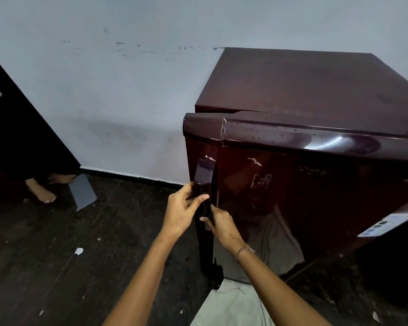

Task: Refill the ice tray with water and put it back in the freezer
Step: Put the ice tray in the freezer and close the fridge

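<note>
Handle (204, 175) at door edge | left grip (183, 210), right grip (219, 223) clasp it | floor (92, 267) leftward

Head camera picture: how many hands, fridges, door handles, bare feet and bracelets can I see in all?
hands: 2, left hand and right hand
fridge: 1
door handle: 1, gripped by both hands
bare feet: 2, near foot and far foot
bracelet: 1, on the right wrist
total: 7
</note>
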Demonstrator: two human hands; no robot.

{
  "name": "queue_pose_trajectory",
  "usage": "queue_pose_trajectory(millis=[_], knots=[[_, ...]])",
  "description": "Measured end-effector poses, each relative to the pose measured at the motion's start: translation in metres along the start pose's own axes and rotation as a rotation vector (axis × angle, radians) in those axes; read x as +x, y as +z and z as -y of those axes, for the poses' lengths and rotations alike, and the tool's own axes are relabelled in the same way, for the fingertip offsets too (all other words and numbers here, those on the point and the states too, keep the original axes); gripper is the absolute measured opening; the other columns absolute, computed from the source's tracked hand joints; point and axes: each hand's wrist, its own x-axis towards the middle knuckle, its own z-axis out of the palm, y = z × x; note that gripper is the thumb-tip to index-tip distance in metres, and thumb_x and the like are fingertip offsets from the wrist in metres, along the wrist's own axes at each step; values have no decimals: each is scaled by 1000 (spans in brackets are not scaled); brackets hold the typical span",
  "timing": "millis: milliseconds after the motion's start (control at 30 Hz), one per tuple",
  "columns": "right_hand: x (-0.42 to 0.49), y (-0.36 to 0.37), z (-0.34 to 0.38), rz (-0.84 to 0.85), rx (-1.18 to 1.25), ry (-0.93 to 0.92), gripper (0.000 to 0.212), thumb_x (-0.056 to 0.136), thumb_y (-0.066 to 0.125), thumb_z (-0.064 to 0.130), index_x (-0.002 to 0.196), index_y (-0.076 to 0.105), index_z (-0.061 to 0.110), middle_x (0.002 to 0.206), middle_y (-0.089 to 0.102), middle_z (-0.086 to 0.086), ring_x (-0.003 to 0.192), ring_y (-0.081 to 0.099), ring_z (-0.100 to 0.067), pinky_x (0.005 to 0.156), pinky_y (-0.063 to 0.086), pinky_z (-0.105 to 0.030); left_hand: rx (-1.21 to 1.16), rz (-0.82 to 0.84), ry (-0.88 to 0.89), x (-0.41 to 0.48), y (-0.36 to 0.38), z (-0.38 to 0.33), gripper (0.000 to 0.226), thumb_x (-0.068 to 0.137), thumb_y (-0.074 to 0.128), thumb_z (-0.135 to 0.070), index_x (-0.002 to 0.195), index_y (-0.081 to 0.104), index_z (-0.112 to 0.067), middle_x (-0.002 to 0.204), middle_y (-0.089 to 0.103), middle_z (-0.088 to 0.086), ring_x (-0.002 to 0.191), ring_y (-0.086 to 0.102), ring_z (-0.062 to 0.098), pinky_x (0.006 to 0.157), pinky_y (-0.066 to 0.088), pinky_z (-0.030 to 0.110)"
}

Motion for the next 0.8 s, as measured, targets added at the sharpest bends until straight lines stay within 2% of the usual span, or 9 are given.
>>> queue_pose_trajectory(millis=[233, 400, 500, 667, 800], knots=[[12, 8, -6, -25, -84, 13, 37, 93, 55, 31, 121, 50, 7, 108, 66, -12, 97, 66, -29, 81, 52, -43, 24, -90, 74, 13, 9, 23, 23, 84, 65, -11, 103, 61, -23, 94, 69, -3, 89, 68, 3, 79, 53, 17], [14, 9, -10, -30, -82, 8, 37, 93, 56, 32, 120, 51, 9, 109, 66, -10, 97, 66, -26, 82, 53, -39, 33, -105, 96, 12, 11, 27, 22, 83, 60, -25, 103, 61, -17, 93, 68, -5, 89, 67, 5, 82, 53, 19], [13, 9, -9, -36, -71, 3, 35, 92, 56, 32, 119, 53, 9, 107, 66, -8, 96, 66, -24, 80, 53, -37, 23, -123, 98, 11, 12, 28, 22, 83, 61, -24, 104, 61, -17, 94, 68, -4, 90, 67, 5, 82, 53, 19], [13, 10, -11, -58, -53, -3, 35, 92, 58, 31, 118, 54, 8, 105, 67, -10, 95, 66, -26, 79, 52, -37, 6, -126, 100, 10, 14, 26, 23, 86, 62, -10, 106, 60, -20, 97, 68, -6, 92, 66, 0, 80, 51, 13], [10, 10, -5, -65, -22, 20, 35, 93, 57, 28, 122, 53, 8, 109, 66, -11, 100, 64, -27, 84, 52, -39, 63, -133, 119, 8, 16, 29, 23, 88, 60, -16, 111, 59, -15, 96, 67, -5, 90, 65, -2, 80, 50, 12]])
